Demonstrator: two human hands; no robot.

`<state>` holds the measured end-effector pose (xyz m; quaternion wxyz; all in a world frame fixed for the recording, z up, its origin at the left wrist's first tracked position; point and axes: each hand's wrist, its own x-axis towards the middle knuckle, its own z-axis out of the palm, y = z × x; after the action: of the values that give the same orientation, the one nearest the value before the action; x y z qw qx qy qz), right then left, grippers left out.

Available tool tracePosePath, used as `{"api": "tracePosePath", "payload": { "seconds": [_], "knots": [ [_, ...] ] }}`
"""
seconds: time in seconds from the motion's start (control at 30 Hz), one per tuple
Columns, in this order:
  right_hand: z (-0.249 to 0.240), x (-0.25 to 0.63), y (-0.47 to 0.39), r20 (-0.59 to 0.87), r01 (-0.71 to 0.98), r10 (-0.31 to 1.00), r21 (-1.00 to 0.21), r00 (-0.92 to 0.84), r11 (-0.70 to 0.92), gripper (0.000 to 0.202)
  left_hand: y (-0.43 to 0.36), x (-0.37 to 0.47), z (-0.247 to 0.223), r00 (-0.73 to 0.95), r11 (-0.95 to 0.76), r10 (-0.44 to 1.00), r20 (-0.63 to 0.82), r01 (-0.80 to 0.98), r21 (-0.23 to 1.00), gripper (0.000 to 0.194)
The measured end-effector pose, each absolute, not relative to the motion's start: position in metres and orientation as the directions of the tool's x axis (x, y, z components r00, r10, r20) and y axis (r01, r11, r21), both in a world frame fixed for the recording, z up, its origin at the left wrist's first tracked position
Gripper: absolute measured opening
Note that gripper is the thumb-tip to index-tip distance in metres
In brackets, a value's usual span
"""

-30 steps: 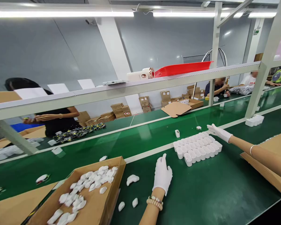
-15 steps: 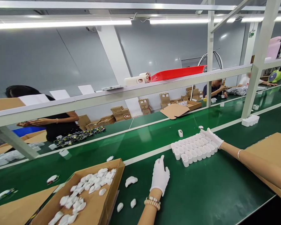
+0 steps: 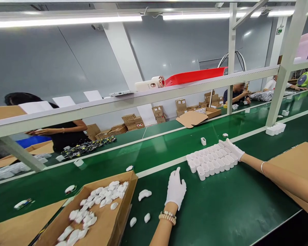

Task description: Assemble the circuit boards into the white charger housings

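Rows of white oval cups (image 3: 212,159) stand pressed together in a block on the green table. My right hand (image 3: 231,150), in a white glove, lies flat with fingers stretched along the block's right end, touching it. My left hand (image 3: 176,188), also in a white glove, is held over the table left of the block; its fingers point forward, the thumb is apart, and nothing is in it. To its left lie a curved white piece (image 3: 145,194) and two small white pieces, one of them a rounded lump (image 3: 147,217).
A cardboard tray (image 3: 123,208) of white pieces stands at left. Beyond a pale strip, the green belt (image 3: 113,186) carries white parts and a single white cup (image 3: 203,141). More cups (image 3: 276,129) stand near a post at right. A shelf (image 3: 143,97) crosses above; co-workers sit opposite.
Parts on the belt, including the single cup, have shifted to the right. Both my hands stay in almost the same places. The camera view has tilted slightly.
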<state>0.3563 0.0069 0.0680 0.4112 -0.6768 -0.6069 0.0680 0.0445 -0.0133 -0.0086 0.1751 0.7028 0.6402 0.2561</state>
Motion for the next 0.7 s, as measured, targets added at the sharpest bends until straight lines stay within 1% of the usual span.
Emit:
{"api": "tracePosePath", "payload": {
  "seconds": [0.27,0.47,0.7],
  "knots": [
    [0.072,0.345,0.0,0.4,0.761,0.902,-0.634,0.165,0.142,0.031,-0.014,0.043,-0.008,0.076,-0.151,0.985,0.152,0.799,0.583,0.059],
    [0.072,0.339,0.001,0.415,0.788,0.896,-0.599,0.155,0.141,0.031,-0.018,0.044,-0.002,0.187,-0.261,0.964,0.188,0.783,0.564,0.064],
    [0.069,0.328,0.011,0.459,0.834,0.877,-0.533,0.144,0.143,0.027,-0.021,0.045,0.002,0.221,-0.311,0.949,0.226,0.786,0.535,0.053]
  ]
}}
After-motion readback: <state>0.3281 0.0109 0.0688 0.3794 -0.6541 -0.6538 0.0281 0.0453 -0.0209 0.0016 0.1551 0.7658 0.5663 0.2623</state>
